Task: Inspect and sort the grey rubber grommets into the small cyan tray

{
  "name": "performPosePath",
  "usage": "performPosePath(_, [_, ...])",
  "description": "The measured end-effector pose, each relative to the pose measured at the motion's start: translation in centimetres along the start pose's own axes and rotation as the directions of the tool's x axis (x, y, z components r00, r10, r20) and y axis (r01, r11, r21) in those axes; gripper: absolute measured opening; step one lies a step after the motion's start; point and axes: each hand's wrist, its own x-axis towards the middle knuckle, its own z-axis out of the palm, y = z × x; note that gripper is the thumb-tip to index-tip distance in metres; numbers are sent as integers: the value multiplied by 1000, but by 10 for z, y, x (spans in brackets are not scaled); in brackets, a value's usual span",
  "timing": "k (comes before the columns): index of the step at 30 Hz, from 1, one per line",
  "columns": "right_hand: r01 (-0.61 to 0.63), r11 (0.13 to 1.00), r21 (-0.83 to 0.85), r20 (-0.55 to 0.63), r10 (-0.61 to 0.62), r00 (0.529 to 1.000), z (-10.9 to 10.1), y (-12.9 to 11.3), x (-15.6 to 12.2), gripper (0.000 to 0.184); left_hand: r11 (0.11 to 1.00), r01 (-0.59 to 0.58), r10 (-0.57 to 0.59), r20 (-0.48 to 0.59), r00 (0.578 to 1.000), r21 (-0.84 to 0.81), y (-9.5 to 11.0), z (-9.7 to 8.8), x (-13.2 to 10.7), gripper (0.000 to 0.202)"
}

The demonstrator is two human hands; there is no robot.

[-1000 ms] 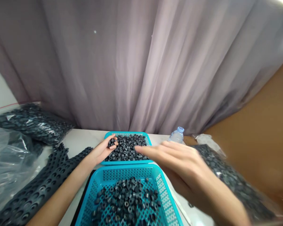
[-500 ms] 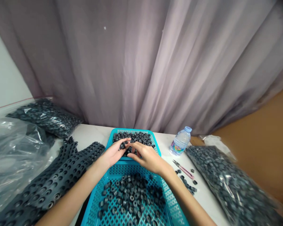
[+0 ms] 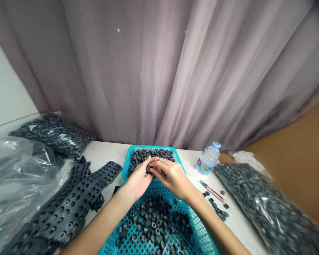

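Observation:
My left hand (image 3: 139, 179) is cupped, palm turned up, over the front of the far blue basket (image 3: 124, 166). A few small black ring-shaped pieces (image 3: 148, 169) show dark between its fingers. Fingertips bent together, my right hand (image 3: 173, 176) meets the left one from the right; what it pinches is hidden. More of these black pieces fill the far basket. A nearer blue basket (image 3: 202, 226) lies below my wrists with a loose heap of the same pieces (image 3: 154, 219) on its lattice floor.
Perforated black sheets (image 3: 69, 209) lie left, beside a clear plastic bag (image 3: 18, 177) and a filled bag (image 3: 61, 134). At right are a water bottle (image 3: 208, 158), pink-handled snips (image 3: 212, 191), scattered pieces (image 3: 218, 209) and a large filled bag (image 3: 271, 209). A curtain (image 3: 149, 71) hangs behind.
Both hands have come closer together, the right fingertips now meeting the left hand's fingers. The view has shifted slightly, so objects sit a little further right.

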Motion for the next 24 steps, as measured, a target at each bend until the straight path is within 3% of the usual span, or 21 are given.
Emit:
performPosePath(6, [-82,996,24,-30,83,996,0,-4,1,21,998,4,-3,16,1000,-60,0,8,-6,12])
performPosePath(16, [-123,974,190,54,114,992,-11,-8,0,8,997,29,-29,-8,1000,-74,-2,5,-6,11])
performPosePath(20, [-175,916,362,46,170,984,-7,-1,3,17,995,44,-44,4,999,-84,-2,3,-3,13])
performPosePath(24, [-207,794,572,47,220,974,-1,10,7,28,995,83,-83,1,997,-49,-3,-3,3,20])
